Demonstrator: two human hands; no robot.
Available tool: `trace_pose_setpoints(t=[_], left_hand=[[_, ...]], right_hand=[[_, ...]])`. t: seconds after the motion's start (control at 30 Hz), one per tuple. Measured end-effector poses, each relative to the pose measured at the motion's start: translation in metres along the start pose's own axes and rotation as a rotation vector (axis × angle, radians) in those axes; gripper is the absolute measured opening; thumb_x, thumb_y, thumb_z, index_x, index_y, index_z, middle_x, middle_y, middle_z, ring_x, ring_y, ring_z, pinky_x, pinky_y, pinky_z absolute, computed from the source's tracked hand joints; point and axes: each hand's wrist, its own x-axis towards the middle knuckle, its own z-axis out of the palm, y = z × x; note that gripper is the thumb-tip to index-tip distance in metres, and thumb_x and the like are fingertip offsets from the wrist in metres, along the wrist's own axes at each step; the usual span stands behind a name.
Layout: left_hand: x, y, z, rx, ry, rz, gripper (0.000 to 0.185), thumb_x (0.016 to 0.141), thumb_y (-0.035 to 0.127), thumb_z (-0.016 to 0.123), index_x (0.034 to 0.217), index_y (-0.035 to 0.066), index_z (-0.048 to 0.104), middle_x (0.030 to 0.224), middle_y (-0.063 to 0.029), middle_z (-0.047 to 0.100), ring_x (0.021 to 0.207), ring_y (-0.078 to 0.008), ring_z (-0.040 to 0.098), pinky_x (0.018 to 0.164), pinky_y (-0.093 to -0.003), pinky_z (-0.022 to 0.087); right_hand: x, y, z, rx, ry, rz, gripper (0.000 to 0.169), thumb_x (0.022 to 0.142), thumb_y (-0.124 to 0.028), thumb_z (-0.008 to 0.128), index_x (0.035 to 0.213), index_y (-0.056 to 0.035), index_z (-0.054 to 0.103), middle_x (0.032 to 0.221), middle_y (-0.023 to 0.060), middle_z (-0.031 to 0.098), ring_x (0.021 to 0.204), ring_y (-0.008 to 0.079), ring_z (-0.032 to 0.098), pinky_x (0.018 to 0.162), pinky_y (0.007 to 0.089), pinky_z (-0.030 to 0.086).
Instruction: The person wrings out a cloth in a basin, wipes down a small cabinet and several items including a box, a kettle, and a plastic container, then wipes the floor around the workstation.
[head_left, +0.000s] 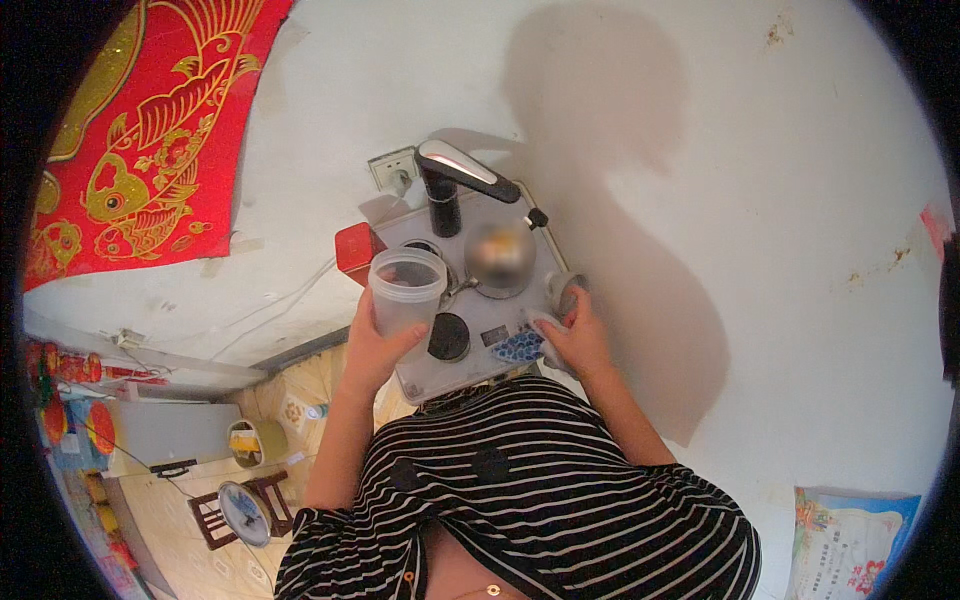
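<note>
My left hand (381, 346) grips a translucent plastic jar (406, 300) with a threaded, uncovered mouth. At the tray's right side, my right hand (574, 337) is at a small greyish cup (564, 291), its fingers on the rim, and a whitish cloth or wipe (546, 319) lies under the hand. Between the hands stands a round metal kettle or pot (501, 279) whose top is blurred. A black round lid or coaster (449, 337) lies right of the jar, and a blue-patterned piece (517, 346) lies near my right hand.
The light tray table (420, 388) stands against the wall. A black dispenser spout (469, 174) rises at its back. A red box (356, 249) sits at its left edge, below a wall socket (393, 171). On the floor at lower left are a bin (259, 442) and a small wooden stool (214, 517).
</note>
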Motion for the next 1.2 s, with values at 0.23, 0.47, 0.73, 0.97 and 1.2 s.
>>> trace_pose_setpoints(t=[0.23, 0.47, 0.73, 0.97, 1.2], left_hand=[[-0.002, 0.013, 0.001, 0.103, -0.095, 0.012, 0.091, 0.069, 0.018, 0.085, 0.144, 0.003, 0.036, 0.133, -0.0132, 0.053, 0.124, -0.0230, 0.050, 0.105, -0.0375, 0.040], [-0.013, 0.023, -0.012, 0.178, -0.140, 0.028, 0.092, 0.067, 0.021, 0.086, 0.143, 0.002, 0.038, 0.133, -0.0136, 0.053, 0.124, -0.0240, 0.050, 0.105, -0.0377, 0.039], [-0.021, 0.031, -0.005, 0.436, -0.356, 0.187, 0.096, 0.063, 0.024, 0.088, 0.142, 0.003, 0.038, 0.137, -0.0161, 0.049, 0.126, -0.0303, 0.049, 0.108, -0.0388, 0.037], [-0.042, 0.040, -0.018, 0.534, -0.467, 0.337, 0.100, 0.064, 0.018, 0.083, 0.147, 0.004, 0.029, 0.140, -0.0201, 0.046, 0.128, -0.0356, 0.047, 0.109, -0.0388, 0.038], [-0.057, 0.055, -0.029, 0.594, -0.532, 0.330, 0.113, 0.064, 0.018, 0.083, 0.154, 0.006, 0.015, 0.143, -0.0234, 0.043, 0.126, -0.0392, 0.050, 0.106, -0.0398, 0.041]], right_hand=[[0.023, 0.077, 0.033, -0.255, -0.005, -0.055, 0.037, 0.085, -0.032, 0.070, 0.108, -0.0039, 0.065, 0.099, 0.0203, 0.066, 0.091, 0.0412, 0.063, 0.079, 0.0476, 0.051], [-0.002, 0.046, -0.032, 0.294, 0.139, -0.107, 0.026, 0.095, -0.022, 0.059, 0.114, -0.0041, 0.064, 0.105, 0.0109, 0.066, 0.089, 0.0246, 0.064, 0.081, 0.0343, 0.050], [-0.035, -0.077, -0.064, 1.161, -0.317, 0.216, 0.034, 0.096, -0.022, 0.060, 0.122, -0.0010, 0.060, 0.109, 0.0080, 0.066, 0.098, 0.0167, 0.063, 0.086, 0.0304, 0.050], [-0.049, -0.109, -0.023, 0.963, -0.366, 0.164, 0.051, 0.102, -0.042, 0.045, 0.129, -0.0002, 0.056, 0.126, 0.0133, 0.060, 0.113, 0.0194, 0.056, 0.100, 0.0329, 0.043], [-0.059, -0.125, -0.026, 0.662, -0.578, 0.075, 0.053, 0.103, -0.044, 0.040, 0.124, 0.0005, 0.060, 0.125, 0.0151, 0.062, 0.111, 0.0237, 0.057, 0.100, 0.0336, 0.041]])
